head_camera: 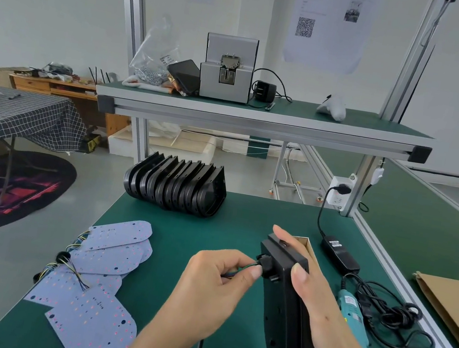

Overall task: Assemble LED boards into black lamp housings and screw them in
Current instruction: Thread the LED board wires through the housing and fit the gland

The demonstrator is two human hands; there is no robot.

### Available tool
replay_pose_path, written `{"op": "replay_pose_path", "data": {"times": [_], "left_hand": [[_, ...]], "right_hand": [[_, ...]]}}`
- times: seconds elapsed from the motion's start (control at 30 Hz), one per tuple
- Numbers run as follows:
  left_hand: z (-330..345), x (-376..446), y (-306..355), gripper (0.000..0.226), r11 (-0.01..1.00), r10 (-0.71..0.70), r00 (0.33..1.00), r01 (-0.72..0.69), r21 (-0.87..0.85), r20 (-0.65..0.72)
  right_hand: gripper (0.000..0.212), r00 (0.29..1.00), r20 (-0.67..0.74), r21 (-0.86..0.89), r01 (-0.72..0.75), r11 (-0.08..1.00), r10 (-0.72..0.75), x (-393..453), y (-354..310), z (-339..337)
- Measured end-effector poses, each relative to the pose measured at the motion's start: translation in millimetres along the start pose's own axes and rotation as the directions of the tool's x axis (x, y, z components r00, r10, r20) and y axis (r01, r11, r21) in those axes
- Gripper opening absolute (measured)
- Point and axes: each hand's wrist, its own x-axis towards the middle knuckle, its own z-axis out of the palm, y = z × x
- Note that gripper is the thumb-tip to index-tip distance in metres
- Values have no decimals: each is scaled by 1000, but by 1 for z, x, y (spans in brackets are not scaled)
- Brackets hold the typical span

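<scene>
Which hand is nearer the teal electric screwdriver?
Right. The right hand, gripping the black housing, sits just beside the screwdriver; the left hand is farther, across the housing.

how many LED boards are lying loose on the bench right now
About 5, though overlap may hide more. All lie in an overlapping pile of LED boards at the green bench's left edge: one farthest, two beneath, one mid-pile, one nearest.

Black housing (pixel 288 305), pale-lilac dotted boards (pixel 101 280), green bench (pixel 212 231), checked tablecloth (pixel 15 120).
</scene>
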Motion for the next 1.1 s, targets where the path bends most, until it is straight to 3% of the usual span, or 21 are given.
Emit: {"op": "replay_pose_path", "data": {"times": [0.13, 0.5, 0.67, 1.1], "left_hand": [[2, -1, 1, 14, 1000, -23, 1000, 23, -16, -7], [20, -9, 9, 17, 982, -37, 986, 6, -191, -161], [20, -11, 10, 26, 974, -64, 991, 36, -222, -119], [16, 3, -5, 23, 981, -24, 1000, 22, -191, -10]], "right_hand": [[72, 1000, -16, -47, -15, 999, 14, -7, 13, -4], [70, 999, -39, -26, -23, 999, 22, -11, 7, -2], [58, 998, -28, -11, -48, 999, 48, -12, 2, 0], [62, 993, -50, 7, -111, 994, 111, -9, 3, 0]]}}
